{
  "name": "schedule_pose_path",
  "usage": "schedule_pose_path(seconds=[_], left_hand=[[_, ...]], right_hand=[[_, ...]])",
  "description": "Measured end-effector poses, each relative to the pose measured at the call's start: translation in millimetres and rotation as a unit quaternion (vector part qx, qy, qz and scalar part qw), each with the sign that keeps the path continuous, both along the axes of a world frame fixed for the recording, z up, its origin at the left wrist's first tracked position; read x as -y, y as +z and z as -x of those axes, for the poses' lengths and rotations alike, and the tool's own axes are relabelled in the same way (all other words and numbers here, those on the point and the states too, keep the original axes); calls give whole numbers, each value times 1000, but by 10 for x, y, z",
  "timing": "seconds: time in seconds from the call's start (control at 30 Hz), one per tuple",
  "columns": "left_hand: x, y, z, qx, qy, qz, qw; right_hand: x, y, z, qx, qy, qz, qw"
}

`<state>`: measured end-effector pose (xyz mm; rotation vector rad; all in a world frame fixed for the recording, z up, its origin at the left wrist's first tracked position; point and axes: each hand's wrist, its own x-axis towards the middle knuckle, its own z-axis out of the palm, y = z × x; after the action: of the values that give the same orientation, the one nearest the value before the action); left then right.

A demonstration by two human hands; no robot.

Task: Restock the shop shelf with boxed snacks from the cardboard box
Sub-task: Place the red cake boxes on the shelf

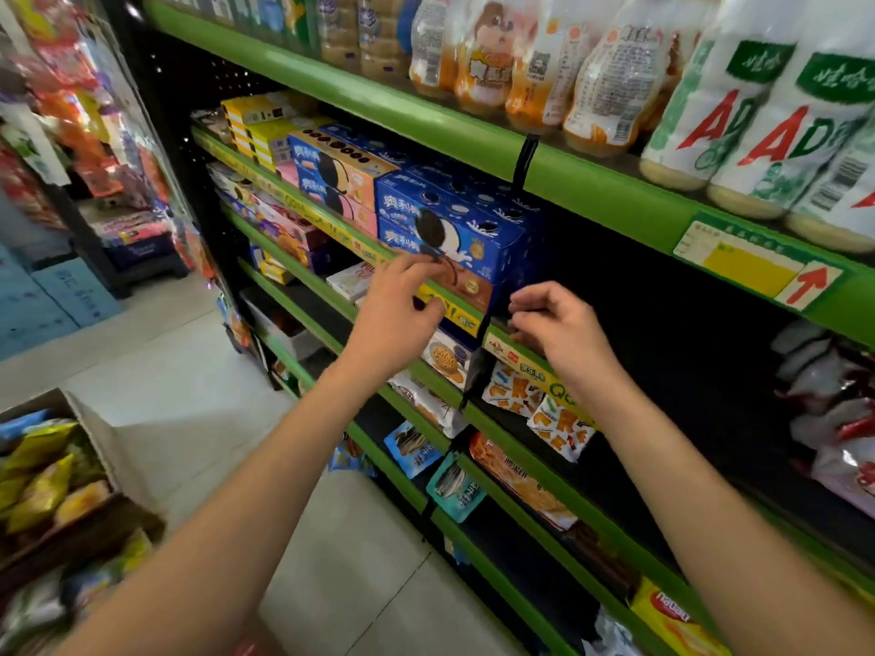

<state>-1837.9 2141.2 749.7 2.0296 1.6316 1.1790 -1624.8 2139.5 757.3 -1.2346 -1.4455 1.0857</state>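
Observation:
Blue boxed cookie snacks [454, 229] stand stacked on the second green shelf [615, 201]. Pink and yellow boxes [331, 177] sit to their left. My left hand [402, 300] is at the front face of the lowest blue box, fingertips touching it, fingers apart. My right hand [554, 324] hovers just right of that box by the shelf's front lip, fingers curled and holding nothing. A cardboard box [94, 433] full of snack bags sits at the lower left on the floor.
To the right of the blue boxes the shelf is dark [663, 300]. Bottled drinks [757, 111] line the shelf above. Bagged snacks [535, 400] fill the lower shelves. More goods hang at the far left beside a tiled aisle floor [189, 395].

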Motion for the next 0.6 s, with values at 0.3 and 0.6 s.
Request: schedule_pose_path(seconds=[0.3, 0.6], left_hand=[[2227, -1638, 669, 328, 278, 298, 852], [5032, -2766, 923, 468, 521, 384, 601]], right_hand=[[845, -1333, 998, 47, 276, 173, 944], [2433, -2779, 2039, 184, 457, 341, 801]])
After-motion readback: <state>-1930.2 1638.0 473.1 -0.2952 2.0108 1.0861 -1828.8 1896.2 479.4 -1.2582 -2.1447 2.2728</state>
